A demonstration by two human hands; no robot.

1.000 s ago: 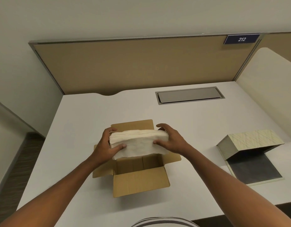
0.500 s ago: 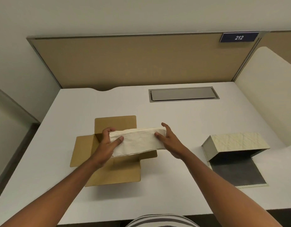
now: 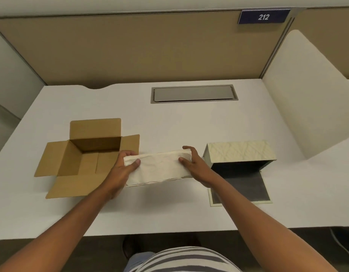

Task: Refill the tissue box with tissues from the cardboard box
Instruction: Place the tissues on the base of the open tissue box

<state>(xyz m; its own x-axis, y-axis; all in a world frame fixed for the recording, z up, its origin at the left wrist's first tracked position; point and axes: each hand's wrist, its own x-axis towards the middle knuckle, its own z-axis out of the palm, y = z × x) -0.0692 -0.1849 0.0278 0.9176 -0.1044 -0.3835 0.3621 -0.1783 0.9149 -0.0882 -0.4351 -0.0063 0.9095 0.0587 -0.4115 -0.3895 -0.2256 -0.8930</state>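
Tissues (image 3: pixel 159 169) carried between carton (image 3: pixel 85 158) and tissue box (image 3: pixel 239 154).
The stack was gripped at both ends, left hand (image 3: pixel 123 168) and right hand (image 3: pixel 195 166) closed on it; soft, light, likely to sag.

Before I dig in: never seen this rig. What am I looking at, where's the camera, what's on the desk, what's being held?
There is no robot here. A person works with bare hands, and the single view comes from a wide-angle camera on their head, looking forward and down, so the arms enter from the bottom edge.

On the white desk an open cardboard box sits to the left, flaps spread; what shows of its inside looks empty. To the right is the tissue box, opened up, with its dark inside facing the person. A grey hatch is set into the desk further back.

The left hand and right hand grip the ends of a white tissue stack, held above the desk between the two boxes.
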